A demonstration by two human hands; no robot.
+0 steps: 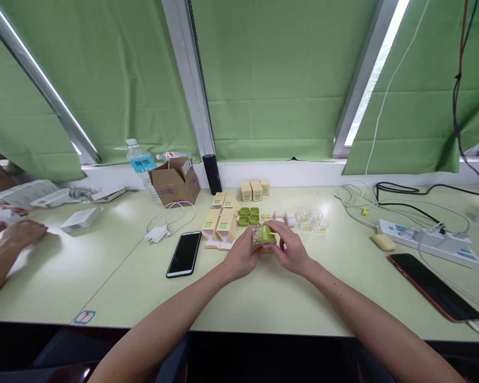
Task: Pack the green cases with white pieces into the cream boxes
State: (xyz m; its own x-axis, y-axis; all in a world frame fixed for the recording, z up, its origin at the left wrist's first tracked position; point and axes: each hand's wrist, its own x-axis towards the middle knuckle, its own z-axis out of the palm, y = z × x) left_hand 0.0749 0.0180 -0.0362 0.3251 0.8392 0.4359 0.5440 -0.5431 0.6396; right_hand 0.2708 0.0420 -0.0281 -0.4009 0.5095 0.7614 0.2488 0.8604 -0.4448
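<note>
In front of me, my left hand [241, 256] is closed around a small clear cup [257, 235]. The fingers of my right hand [290, 249] close on a rounded green piece [267, 234] with a short pale stick-like tip, at the cup's right end. How far the piece sits inside the cup is partly hidden by my fingers. Just beyond are several green square containers [249, 216], tiny yellowish bits [265, 216], pale pink pieces [285, 218] and several clear cups [312, 219] with yellow at their bottoms. Cream boxes [225, 223] with green labels stand left of my hands, some with flaps open.
A phone [184, 254] and a white charger [157, 234] lie to the left, before a cardboard box [175, 183], a water bottle [141, 165] and a black cylinder [212, 174]. Rightward are a power strip [429, 242] and another phone [434, 286]. Another person's hands [22, 232] are far left.
</note>
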